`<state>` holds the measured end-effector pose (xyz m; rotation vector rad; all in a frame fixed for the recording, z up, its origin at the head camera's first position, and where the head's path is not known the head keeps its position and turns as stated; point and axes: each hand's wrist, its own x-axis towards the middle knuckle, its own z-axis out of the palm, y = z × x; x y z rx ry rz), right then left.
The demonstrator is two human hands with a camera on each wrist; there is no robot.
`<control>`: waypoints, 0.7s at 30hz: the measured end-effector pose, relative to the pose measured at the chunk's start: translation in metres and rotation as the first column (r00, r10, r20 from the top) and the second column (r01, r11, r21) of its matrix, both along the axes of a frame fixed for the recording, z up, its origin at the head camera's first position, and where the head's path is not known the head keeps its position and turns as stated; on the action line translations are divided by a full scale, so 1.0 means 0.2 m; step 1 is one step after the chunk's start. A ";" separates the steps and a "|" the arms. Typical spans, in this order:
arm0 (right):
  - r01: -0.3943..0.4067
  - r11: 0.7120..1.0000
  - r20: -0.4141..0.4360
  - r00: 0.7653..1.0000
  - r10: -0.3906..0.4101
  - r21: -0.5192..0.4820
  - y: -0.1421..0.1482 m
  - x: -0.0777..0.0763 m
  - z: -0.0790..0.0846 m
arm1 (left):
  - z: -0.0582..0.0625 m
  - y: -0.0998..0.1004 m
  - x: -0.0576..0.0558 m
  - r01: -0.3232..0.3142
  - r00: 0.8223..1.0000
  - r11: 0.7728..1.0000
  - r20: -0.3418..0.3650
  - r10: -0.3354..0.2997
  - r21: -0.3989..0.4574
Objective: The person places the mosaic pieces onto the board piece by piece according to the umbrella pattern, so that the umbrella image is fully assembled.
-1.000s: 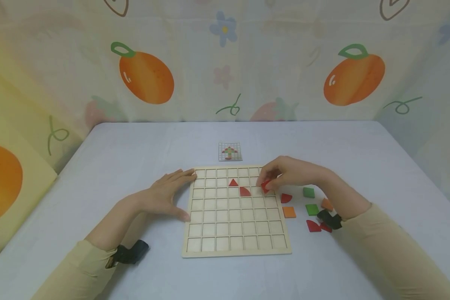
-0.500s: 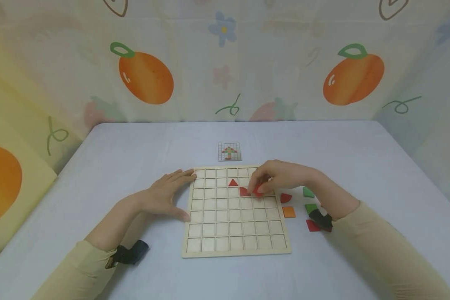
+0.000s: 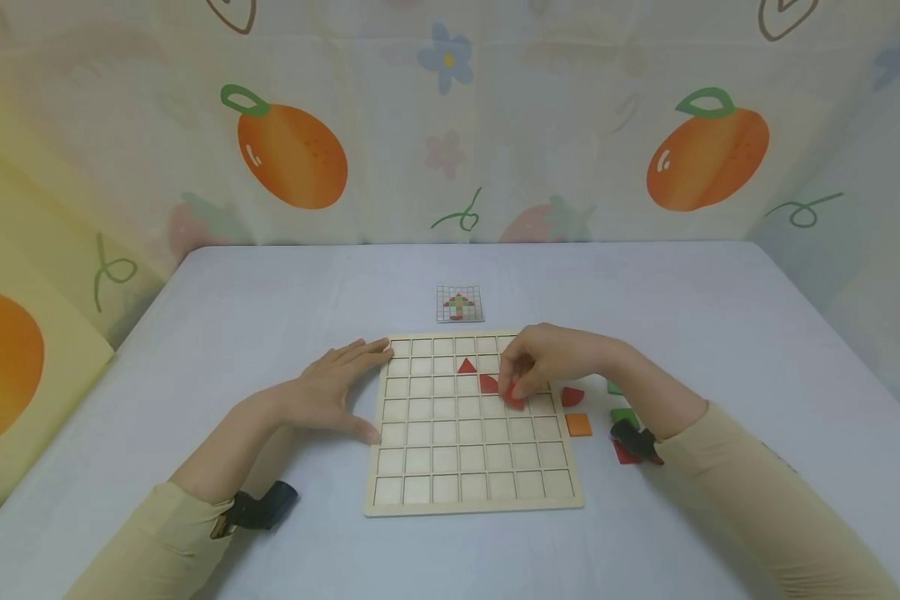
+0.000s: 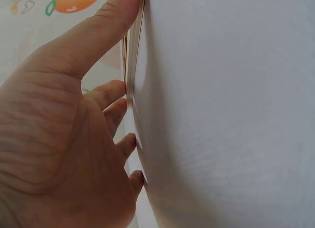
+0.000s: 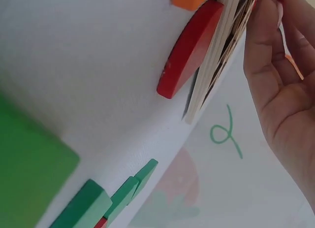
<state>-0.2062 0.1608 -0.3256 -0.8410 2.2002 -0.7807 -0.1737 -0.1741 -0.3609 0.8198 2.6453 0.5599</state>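
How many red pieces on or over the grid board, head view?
3: the triangle in a cell, the rounded piece one row nearer, and the third piece, pinched by the right hand. That hand may hide more.

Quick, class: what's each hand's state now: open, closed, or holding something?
Left hand: open, touching the pale wooden grid board.
Right hand: pinching a flat red piece.

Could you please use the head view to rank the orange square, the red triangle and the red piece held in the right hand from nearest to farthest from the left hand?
Nearest to the left hand first:
1. Red triangle: in a cell toward the board's far side.
2. Held red piece: pinched by the right hand, farther right.
3. Orange square: beyond the board's right edge.
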 end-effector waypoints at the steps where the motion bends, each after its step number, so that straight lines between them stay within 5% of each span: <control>1: -0.002 1.000 -0.002 1.000 0.002 0.003 0.00 0.00 0.00 | 0.00 0.00 0.00 0.001 1.000 1.000 0.000 -0.001 0.000; 21: 0.017 0.998 -0.063 0.998 -0.013 0.062 -0.02 0.01 -0.01 | -0.01 -0.01 0.00 0.012 1.000 1.000 -0.012 -0.012 0.005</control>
